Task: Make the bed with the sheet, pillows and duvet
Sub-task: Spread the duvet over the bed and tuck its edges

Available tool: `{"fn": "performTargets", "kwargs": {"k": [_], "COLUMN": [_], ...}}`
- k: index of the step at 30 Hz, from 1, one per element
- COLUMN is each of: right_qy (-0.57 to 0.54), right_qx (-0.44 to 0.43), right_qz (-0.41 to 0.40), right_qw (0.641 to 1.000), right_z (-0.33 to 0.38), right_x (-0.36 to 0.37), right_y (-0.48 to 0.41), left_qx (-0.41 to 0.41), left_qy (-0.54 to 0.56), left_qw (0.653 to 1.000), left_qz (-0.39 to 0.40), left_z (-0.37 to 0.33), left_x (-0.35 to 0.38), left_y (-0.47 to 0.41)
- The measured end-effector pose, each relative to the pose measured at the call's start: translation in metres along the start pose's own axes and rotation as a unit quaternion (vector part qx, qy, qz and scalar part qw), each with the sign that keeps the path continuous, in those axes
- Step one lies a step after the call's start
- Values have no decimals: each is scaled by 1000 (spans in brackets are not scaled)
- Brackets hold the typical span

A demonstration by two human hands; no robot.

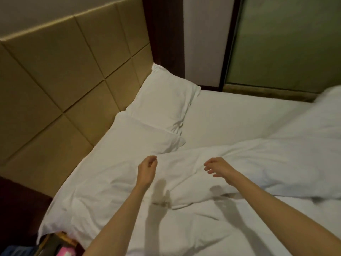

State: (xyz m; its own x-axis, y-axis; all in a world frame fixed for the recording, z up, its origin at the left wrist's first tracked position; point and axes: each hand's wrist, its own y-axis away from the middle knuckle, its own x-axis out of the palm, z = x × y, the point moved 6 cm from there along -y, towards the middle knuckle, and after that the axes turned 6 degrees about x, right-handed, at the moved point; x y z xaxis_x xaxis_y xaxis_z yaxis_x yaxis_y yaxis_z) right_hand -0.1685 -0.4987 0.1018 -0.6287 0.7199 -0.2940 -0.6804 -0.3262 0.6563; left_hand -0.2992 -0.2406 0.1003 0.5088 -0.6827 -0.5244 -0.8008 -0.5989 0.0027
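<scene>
1. Both bare forearms reach out from the near edge of the bed, side by side and a little apart, over the rumpled white duvet (258, 163).
2. The left hand (147, 169) is raised above the fabric with its wrist bent slightly. Its fingers are loosely curled toward the palm and hold nothing.
3. The right hand (217, 167) is at about the same height, its palm turned down and inward. Its fingers (209, 170) are spread, gently bent and pointing toward the left hand, and this hand also holds nothing.
4. Both arms cast shadows on the cloth below and nearer the near edge, so the hands appear to be off the fabric rather than pressing it.
5. The duvet lies bunched across the near half of the bed, with one thick fold running from under the hands toward the right edge.
6. The white sheet (230, 115) shows flat and smooth on the far half of the bed, between the duvet and the far edge.
7. Two white pillows lie along the head edge, against the tan padded headboard (64, 80). The far pillow (162, 100) is in the far corner. The near pillow (140, 137) is just beside it, and their edges overlap.
8. A pink item (64, 253) shows past the bed's near left corner, too cut off to identify.
</scene>
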Motion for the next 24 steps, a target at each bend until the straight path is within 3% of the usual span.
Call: {"fn": "performTargets", "kwargs": {"k": [12, 24], "right_qy": [-91, -121], "right_qx": [69, 127], "right_qz": [-132, -224], "right_qw": [985, 959], "right_z": [-109, -151], "right_x": [-210, -289], "right_y": [2, -61], "left_qx": [71, 92], "left_qy": [-31, -180], "left_qw": [988, 929], "left_qz": [133, 308], "left_z": [-130, -138], "left_x": [201, 315], "left_y": [-2, -73]}}
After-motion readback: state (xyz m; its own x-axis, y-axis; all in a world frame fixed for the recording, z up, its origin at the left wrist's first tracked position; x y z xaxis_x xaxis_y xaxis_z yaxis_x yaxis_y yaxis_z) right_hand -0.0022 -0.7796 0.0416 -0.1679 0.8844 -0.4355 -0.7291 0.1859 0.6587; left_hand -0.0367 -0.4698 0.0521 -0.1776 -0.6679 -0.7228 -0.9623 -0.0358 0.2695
